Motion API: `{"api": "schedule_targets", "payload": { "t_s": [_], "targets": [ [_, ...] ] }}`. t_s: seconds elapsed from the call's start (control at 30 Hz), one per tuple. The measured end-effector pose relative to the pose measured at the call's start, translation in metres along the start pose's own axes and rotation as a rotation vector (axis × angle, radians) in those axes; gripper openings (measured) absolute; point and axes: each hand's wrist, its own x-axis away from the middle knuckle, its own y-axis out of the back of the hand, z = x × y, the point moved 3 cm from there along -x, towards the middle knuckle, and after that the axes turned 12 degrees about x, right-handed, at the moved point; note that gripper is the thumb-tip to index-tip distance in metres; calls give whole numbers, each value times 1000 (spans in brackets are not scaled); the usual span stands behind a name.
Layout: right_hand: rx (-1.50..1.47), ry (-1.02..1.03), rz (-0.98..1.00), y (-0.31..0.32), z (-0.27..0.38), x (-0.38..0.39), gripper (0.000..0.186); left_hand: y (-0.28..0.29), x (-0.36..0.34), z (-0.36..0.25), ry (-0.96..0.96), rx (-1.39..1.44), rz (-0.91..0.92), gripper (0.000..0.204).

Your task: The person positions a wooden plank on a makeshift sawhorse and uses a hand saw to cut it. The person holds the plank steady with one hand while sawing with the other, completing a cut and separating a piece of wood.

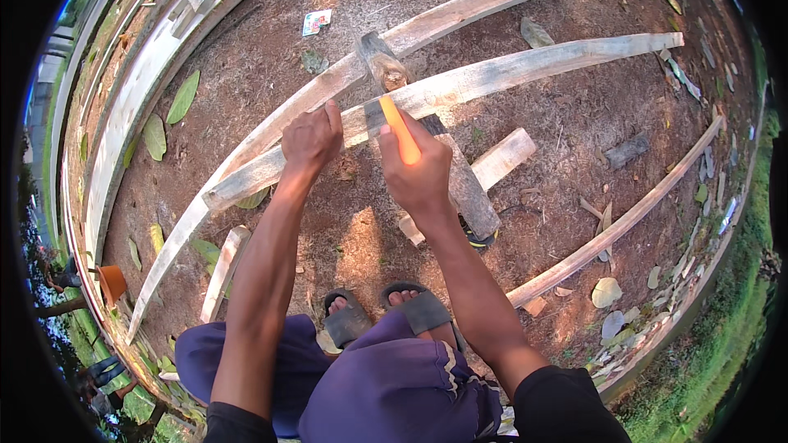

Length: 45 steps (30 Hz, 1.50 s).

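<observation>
A long weathered wooden plank (509, 70) slants across in front of me. My left hand (313, 141) is closed on its left part, thumb raised along the wood. My right hand (417, 168) grips the orange handle of a tool (397, 125). The tool's end meets the plank beside a dark grey patch; its exact kind is hard to make out. Under the plank lies a thick wooden block (384, 64), running crosswise. A second long plank (460, 20) lies just beyond, roughly alongside the first.
Near my sandalled feet (349, 320) lie a grey board (472, 201) and a short pale offcut (505, 158). A thin strip of wood (616, 234) is on the right. More long boards (135, 115) line the left, near an orange-brown pot (112, 283). Leaves litter the dirt.
</observation>
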Motion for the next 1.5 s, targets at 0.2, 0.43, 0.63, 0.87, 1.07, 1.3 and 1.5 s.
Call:
{"api": "schedule_targets", "payload": {
  "t_s": [0.2,0.43,0.63,0.87,1.07,1.3,1.5],
  "targets": [
    [21,67,57,69,-29,157,44,18,6,13,97,1,25,66],
    [-129,1,-26,-2,-3,-11,33,9,-9,-9,84,-16,4,64],
    [76,118,-24,75,-30,167,44,16,9,6,255,10,214,66],
    [-39,79,-36,-15,6,-15,32,-13,0,40,-318,-263,-480,62],
    [25,102,9,63,-42,160,47,6,11,11,74,-3,14,62],
    [-117,116,-44,-11,-13,19,38,-4,0,19,-38,-57,-98,63],
    [-4,58,55,79,-48,198,49,9,11,23,26,-49,-81,64]
  ]
}}
